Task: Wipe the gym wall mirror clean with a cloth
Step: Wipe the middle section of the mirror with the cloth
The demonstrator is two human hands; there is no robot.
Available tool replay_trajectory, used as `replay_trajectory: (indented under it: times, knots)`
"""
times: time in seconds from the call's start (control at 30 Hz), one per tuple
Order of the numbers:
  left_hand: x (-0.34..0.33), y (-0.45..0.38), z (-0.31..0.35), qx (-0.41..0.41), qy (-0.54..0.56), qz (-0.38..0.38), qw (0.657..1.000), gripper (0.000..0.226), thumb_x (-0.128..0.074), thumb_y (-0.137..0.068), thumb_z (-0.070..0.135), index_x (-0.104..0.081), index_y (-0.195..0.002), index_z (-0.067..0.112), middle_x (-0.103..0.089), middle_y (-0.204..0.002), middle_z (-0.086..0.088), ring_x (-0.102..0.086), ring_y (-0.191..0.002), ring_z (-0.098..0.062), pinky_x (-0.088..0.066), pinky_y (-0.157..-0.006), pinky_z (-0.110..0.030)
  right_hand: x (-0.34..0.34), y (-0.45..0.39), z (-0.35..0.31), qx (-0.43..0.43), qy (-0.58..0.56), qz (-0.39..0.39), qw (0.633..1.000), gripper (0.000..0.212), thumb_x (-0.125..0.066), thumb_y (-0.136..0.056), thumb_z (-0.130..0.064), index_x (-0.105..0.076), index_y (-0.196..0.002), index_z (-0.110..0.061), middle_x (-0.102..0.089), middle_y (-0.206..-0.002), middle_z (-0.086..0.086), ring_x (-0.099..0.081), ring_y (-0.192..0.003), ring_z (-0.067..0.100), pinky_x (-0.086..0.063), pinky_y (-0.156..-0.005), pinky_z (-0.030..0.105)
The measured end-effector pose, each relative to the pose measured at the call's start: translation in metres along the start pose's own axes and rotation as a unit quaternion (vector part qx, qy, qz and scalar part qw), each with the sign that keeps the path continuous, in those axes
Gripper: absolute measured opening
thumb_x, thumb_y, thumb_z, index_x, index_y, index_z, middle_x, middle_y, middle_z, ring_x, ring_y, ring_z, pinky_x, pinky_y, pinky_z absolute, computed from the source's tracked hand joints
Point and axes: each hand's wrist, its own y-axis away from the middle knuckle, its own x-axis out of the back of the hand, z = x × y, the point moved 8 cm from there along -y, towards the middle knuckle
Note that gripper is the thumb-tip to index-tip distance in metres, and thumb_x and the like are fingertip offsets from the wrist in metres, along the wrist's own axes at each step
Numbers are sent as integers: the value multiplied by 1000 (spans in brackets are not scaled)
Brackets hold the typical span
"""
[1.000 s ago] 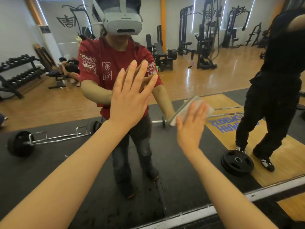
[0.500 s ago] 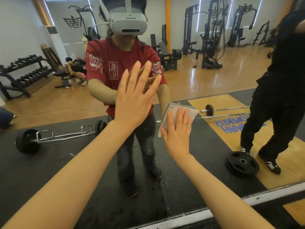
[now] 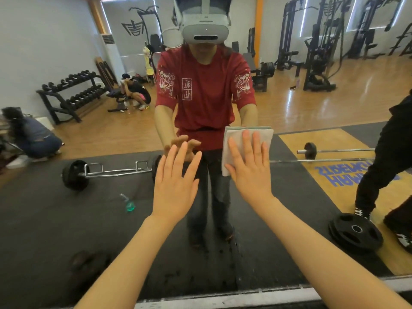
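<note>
Against the glass of the mirror [image 3: 66, 219], the right hand [image 3: 249, 172] presses the folded cloth [image 3: 247, 139] flat with straight fingers, the cloth under its fingertips. Over 1 second cloth and hand have swept leftward, beside the left hand [image 3: 176, 188], which is spread flat, apparently braced on the glass. Wiping is mid-pass; specks remain below both hands.

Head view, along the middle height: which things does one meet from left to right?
Barbell with the black plate → left hand → right hand flat on the cloth → yellow floor mat.
</note>
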Motion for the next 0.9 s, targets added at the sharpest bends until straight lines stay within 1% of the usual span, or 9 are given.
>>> replay_trajectory:
  times: [0.17,0.3,0.4,0.5,0.57,0.67,0.73,0.8,0.9]
  knots:
    - [-23,33,6,17,-1,-50,999,78,-80,-77,30,-46,-145,16,-40,-150,-20,-33,-138,-34,-41,-105,-50,0,1,-3,-14,1,-7,1000,67,-39,-96,-36,-15,-156,-17,-8,-160,19,-7,-148,41,-9,-119,54]
    - [-45,50,17,16,28,-59,998,79,-81,-74,33,-50,-143,10,-41,-150,-19,-33,-138,-33,-43,-103,-49,2,0,-4,-17,0,7,1000,67,-42,-95,-35,-20,-154,-16,-10,-160,20,-5,-148,40,-4,-120,51]
    - [-60,57,27,23,42,-20,999,76,-74,-79,35,-47,-144,5,-38,-152,-17,-32,-140,-32,-38,-108,-48,0,3,-5,-19,-8,28,999,69,-49,-93,-32,-20,-155,-16,-14,-160,22,-7,-148,41,-3,-120,51]
    - [-71,59,31,43,55,24,997,70,-58,-89,37,-39,-148,4,-32,-156,-18,-30,-143,-34,-35,-111,-49,1,3,-5,-14,-26,54,998,70,-51,-92,-31,-24,-155,-15,-15,-161,22,-8,-149,41,-5,-120,51]
    - [-77,59,33,49,64,47,996,67,-52,-94,39,-36,-149,4,-27,-158,-18,-26,-146,-36,-31,-113,-50,2,3,-4,-15,-31,64,997,68,-47,-94,-33,-24,-155,-15,-13,-161,21,-7,-149,40,-4,-120,51]
    - [-83,59,35,46,50,86,994,69,-52,-95,40,-34,-150,3,-24,-159,-19,-22,-147,-37,-26,-116,-50,2,1,-3,-6,-27,92,995,61,-33,-100,-37,-21,-156,-17,-11,-163,18,-6,-150,37,-5,-120,52]
    - [-88,57,33,47,37,101,993,71,-52,-96,42,-31,-152,5,-22,-160,-18,-19,-148,-36,-25,-118,-50,-2,0,-1,2,-17,109,994,60,-30,-101,-37,-19,-156,-16,-10,-163,18,-5,-151,36,-7,-121,52]
    - [-92,61,32,43,32,136,989,72,-52,-94,43,-31,-152,7,-22,-160,-18,-19,-148,-35,-22,-117,-50,-6,3,1,14,3,134,991,62,-30,-101,-40,-16,-157,-17,-8,-164,16,-4,-151,35,-6,-121,52]
    - [-97,59,28,33,36,160,986,69,-51,-92,45,-37,-150,11,-28,-157,-19,-22,-146,-37,-23,-116,-49,-11,-1,4,14,15,130,991,65,-23,-99,-45,-11,-157,-19,-3,-165,13,0,-151,33,-1,-120,49]
